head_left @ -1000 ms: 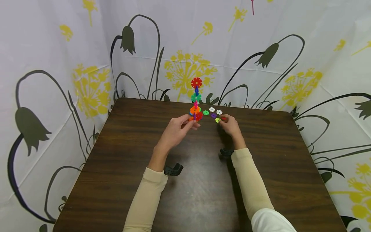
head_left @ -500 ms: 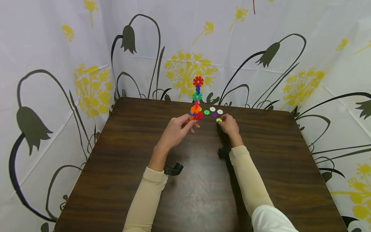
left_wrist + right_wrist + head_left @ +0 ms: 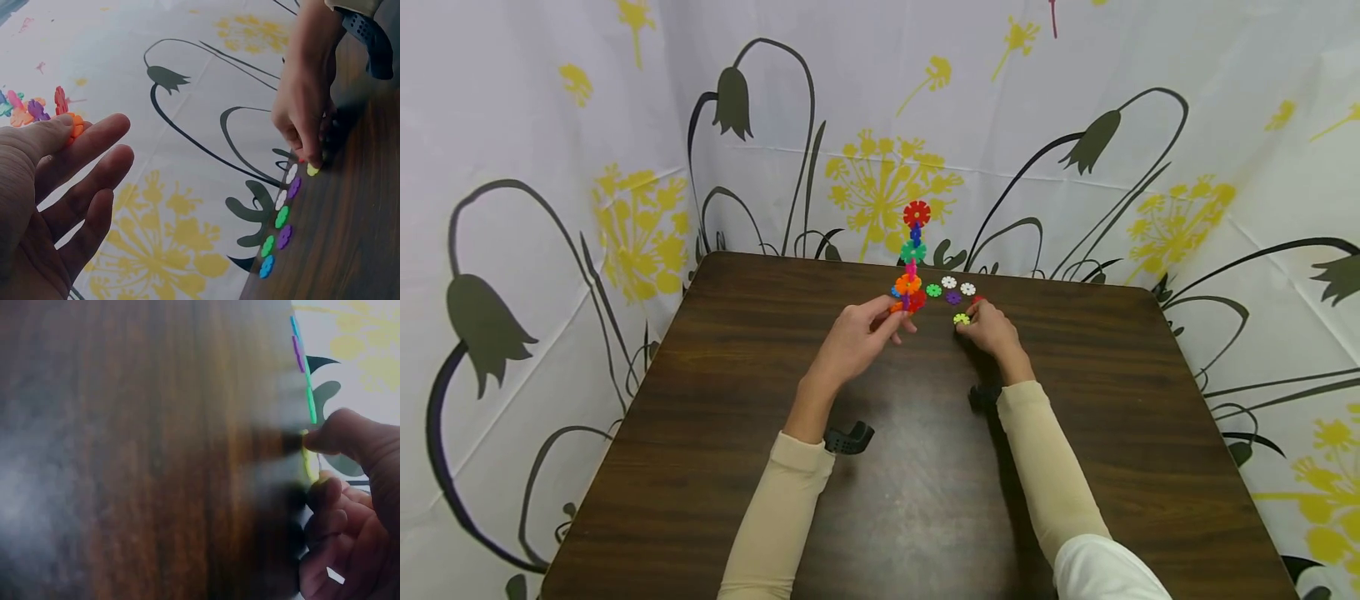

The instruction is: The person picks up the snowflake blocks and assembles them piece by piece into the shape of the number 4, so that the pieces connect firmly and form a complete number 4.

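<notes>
The stack (image 3: 913, 252) of joined discs stands upright in the left hand (image 3: 853, 337), whose thumb and forefinger pinch an orange disc (image 3: 77, 125) at its lower end while the other fingers extend loosely. Right of the stack, the right hand (image 3: 994, 332) pinches the yellow-green disc (image 3: 962, 319) at the bench (image 3: 880, 517). Over the last second that disc has shifted slightly toward the person, away from the loose purple disc (image 3: 952, 297) and white disc (image 3: 967, 289) to the stack's right, while the stack has barely moved. I judge this as singling out one piece; it is not yet joined to the stack. The head view alone shows the stack's full height, up to its red top disc (image 3: 917, 213). The left wrist view catches only the stack's lower part, but lays out the loose row, including a blue disc (image 3: 267, 266) and another purple one (image 3: 285, 237) that the stack and left hand largely hide from above. The right wrist view, without the stack, shows thumb and fingertip at opposite ends of the yellow-green disc, seen edge-on.
</notes>
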### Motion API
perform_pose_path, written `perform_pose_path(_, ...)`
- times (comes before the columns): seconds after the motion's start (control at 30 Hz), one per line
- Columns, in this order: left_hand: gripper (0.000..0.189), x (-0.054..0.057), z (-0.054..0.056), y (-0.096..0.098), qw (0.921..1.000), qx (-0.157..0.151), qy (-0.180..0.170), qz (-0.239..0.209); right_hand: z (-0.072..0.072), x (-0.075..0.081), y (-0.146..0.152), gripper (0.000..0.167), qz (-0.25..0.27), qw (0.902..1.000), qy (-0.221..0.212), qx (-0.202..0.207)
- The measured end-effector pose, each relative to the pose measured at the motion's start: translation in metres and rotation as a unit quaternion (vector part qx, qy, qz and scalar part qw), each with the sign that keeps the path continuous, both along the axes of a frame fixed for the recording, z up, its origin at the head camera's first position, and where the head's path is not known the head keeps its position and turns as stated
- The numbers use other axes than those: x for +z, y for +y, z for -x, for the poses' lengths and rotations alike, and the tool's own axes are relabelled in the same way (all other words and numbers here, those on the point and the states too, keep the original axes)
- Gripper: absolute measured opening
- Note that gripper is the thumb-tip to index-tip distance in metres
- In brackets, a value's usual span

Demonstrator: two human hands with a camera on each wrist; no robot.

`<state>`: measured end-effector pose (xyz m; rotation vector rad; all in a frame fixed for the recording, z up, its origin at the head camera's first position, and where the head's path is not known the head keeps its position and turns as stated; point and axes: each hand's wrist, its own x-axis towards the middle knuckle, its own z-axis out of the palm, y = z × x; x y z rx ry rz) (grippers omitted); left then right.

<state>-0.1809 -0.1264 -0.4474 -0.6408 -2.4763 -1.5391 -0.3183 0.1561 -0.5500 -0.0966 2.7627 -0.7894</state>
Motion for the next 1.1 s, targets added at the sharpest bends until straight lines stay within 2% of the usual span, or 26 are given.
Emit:
perform_pose_path(0.27,0.017,-0.004,0.002,0.000,1.0000,-0.001,-0.003,-0.007,-0.001,0.000,-0.001,0.045,0.004,0.9990,0.009,0.045)
perform_pose_path(0.47,0.017,-0.006,0.003,-0.001,0.9999,-0.002,-0.009,-0.011,-0.001,-0.002,0.003,0.041,0.027,0.9970,0.029,0.067)
perform_pose_path(0.63,0.016,-0.005,0.002,-0.001,0.9999,0.002,-0.009,-0.008,-0.001,-0.003,0.005,0.033,0.055,0.9968,0.030,0.049)
perform_pose_path(0.77,0.017,-0.006,0.002,-0.001,0.9999,0.005,-0.015,-0.006,-0.001,-0.004,0.007,0.031,0.058,0.9969,0.023,0.048)
perform_pose_path(0.87,0.018,-0.006,0.002,0.000,0.9998,0.002,-0.019,-0.007,-0.002,-0.005,0.011,0.032,0.097,0.9936,0.015,0.057)
perform_pose_path(1.0,0.019,-0.007,0.002,0.000,0.9998,0.001,-0.017,-0.008,-0.003,0.000,0.021,0.027,0.175,0.9815,0.013,0.076)
perform_pose_path(1.1,0.016,-0.008,0.001,-0.001,0.9999,0.005,-0.014,-0.007,0.000,0.004,0.027,0.030,0.165,0.9803,0.015,0.108)
